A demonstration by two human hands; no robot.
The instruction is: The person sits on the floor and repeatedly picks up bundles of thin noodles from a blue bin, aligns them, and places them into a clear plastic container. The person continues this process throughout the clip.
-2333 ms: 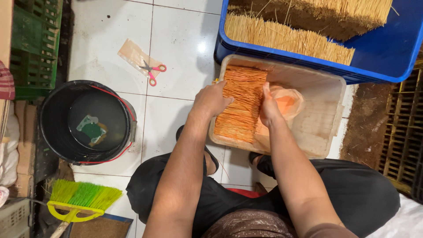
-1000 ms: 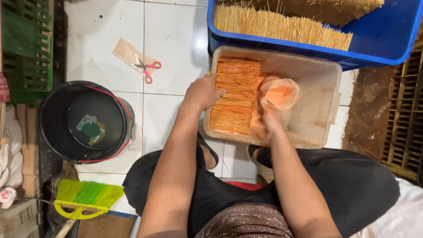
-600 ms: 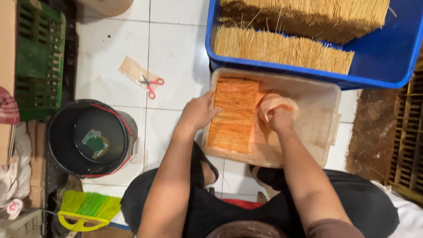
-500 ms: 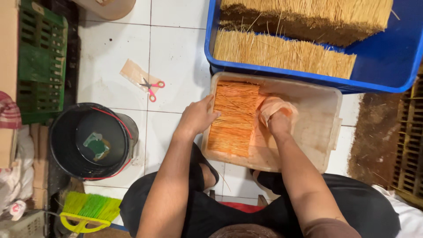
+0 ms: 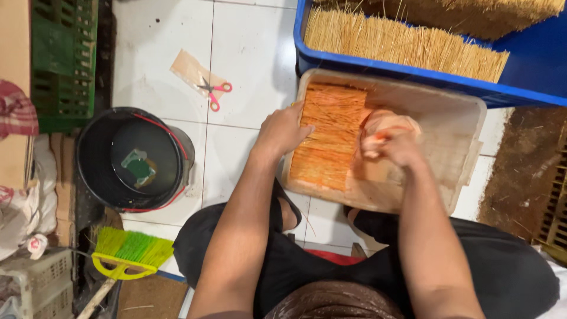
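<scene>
orange sticks (image 5: pixel 329 137) in beige tub (image 5: pixel 458 147) | L hand (image 5: pixel 282 130) flat on them, fingers spread | R hand (image 5: pixel 394 146) clutches orange bag (image 5: pixel 387 120)

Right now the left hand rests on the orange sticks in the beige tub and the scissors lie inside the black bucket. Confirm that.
Not quite. The scissors lie on a brown bag on the white floor tiles, beyond the bucket, not in it; the head view shows this. The left hand does rest on the orange sticks in the beige tub.

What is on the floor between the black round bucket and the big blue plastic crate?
In the head view, small pink-handled scissors lie on a tan paper piece on white floor tiles.
</scene>
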